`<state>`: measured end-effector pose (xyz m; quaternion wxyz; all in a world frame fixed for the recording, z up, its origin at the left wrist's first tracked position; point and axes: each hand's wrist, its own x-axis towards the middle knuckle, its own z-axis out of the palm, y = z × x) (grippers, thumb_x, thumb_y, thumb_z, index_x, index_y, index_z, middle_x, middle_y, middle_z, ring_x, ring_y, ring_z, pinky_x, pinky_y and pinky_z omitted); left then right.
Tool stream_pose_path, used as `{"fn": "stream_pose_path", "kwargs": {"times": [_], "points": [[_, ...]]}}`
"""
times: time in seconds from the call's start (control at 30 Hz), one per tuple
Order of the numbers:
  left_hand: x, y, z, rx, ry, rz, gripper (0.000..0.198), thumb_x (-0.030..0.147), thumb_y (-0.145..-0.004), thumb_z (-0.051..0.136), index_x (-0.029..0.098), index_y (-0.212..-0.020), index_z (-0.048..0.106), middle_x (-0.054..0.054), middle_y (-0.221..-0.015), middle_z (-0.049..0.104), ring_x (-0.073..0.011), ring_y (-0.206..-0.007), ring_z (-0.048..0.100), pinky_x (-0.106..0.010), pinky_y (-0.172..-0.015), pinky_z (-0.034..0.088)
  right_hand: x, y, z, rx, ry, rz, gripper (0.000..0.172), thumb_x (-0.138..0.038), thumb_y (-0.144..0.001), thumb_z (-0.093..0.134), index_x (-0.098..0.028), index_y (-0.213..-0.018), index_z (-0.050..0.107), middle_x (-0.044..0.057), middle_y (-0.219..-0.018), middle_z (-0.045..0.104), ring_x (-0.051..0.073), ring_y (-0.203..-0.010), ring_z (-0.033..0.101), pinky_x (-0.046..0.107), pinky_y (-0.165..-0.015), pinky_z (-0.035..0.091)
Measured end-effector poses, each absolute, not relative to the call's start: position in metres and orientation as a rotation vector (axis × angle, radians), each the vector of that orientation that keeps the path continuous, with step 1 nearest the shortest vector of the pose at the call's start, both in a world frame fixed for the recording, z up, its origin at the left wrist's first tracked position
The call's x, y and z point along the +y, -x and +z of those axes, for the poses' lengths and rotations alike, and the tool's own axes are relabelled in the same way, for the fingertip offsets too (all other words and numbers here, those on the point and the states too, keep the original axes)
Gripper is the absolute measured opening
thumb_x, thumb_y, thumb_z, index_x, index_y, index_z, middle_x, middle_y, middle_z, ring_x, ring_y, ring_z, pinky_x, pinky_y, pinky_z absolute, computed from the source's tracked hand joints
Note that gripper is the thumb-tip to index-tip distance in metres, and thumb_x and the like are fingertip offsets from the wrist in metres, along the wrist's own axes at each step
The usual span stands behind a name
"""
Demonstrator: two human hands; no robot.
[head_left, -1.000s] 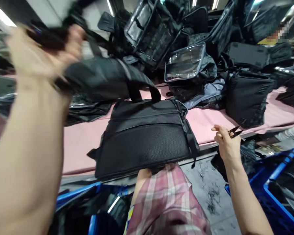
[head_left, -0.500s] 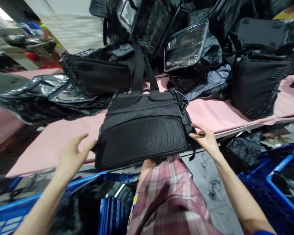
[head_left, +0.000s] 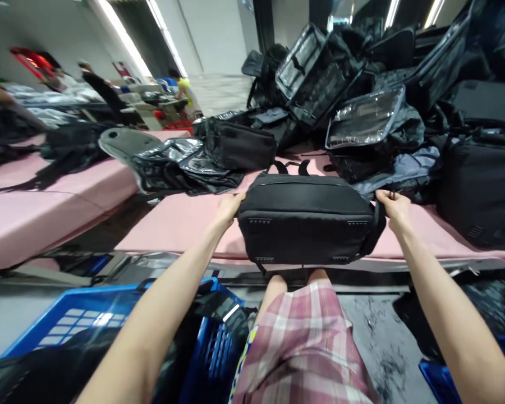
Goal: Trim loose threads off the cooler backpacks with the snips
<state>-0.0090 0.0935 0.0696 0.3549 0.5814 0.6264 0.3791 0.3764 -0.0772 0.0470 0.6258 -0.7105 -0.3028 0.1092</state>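
A black backpack (head_left: 305, 235) is at the front edge of the pink-covered table (head_left: 172, 224), its flat base with ribbed corner patches facing me. Two loops of strap stick up behind its far edge. My left hand (head_left: 230, 209) is closed on the bag's left side, thumb on top and the other fingers partly hidden. On the opposite side my right hand (head_left: 395, 209) pinches the side by a dark strap. The bag's far face is out of sight.
Dark bags with clear covers (head_left: 366, 120) are heaped at the back right; a large black bag (head_left: 480, 191) stands right. A blue basket (head_left: 67, 314) with dark fabric is at lower left. Another pink table (head_left: 59, 213) lies left, with people (head_left: 185, 90) beyond.
The backpack has tipped so its base faces me instead of its mesh panel. My left hand, apart before, now grips its left side. The view has swung left and up.
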Motion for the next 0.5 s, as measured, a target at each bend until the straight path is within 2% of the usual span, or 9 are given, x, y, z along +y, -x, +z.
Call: {"fn": "stream_pose_path", "kwargs": {"times": [0.13, 0.27, 0.5], "points": [[0.107, -0.014, 0.09, 1.479, -1.415, 0.993, 0.014, 0.024, -0.064, 0.058, 0.011, -0.062, 0.054, 0.0, -0.048, 0.05, -0.0109, -0.046, 0.048, -0.023, -0.046, 0.038, -0.084, -0.389, 0.054, -0.711, 1.646, 0.209, 0.025, -0.023, -0.054, 0.07, -0.013, -0.077, 0.067, 0.0, -0.063, 0.063, 0.013, -0.059, 0.056, 0.025, -0.059, 0.045], [0.113, -0.025, 0.1, 1.407, -1.351, 1.005, 0.009, 0.017, -0.063, 0.058, 0.013, -0.059, 0.051, 0.001, -0.044, 0.045, -0.0109, -0.042, 0.045, -0.023, -0.042, 0.037, -0.084, -0.394, 0.048, -0.723, 1.681, 0.205, 0.023, -0.017, -0.054, 0.067, -0.014, -0.077, 0.068, 0.0, -0.064, 0.064, 0.013, -0.06, 0.056, 0.026, -0.061, 0.045], [0.121, -0.026, 0.1, 1.423, -1.287, 1.01, 0.011, 0.017, -0.06, 0.063, 0.012, -0.059, 0.053, 0.0, -0.043, 0.046, -0.0126, -0.044, 0.049, -0.023, -0.043, 0.039, -0.082, -0.395, 0.05, -0.684, 1.662, 0.225, 0.028, -0.019, -0.052, 0.066, -0.014, -0.08, 0.067, -0.001, -0.06, 0.059, 0.01, -0.054, 0.05, 0.023, -0.052, 0.04]]}}
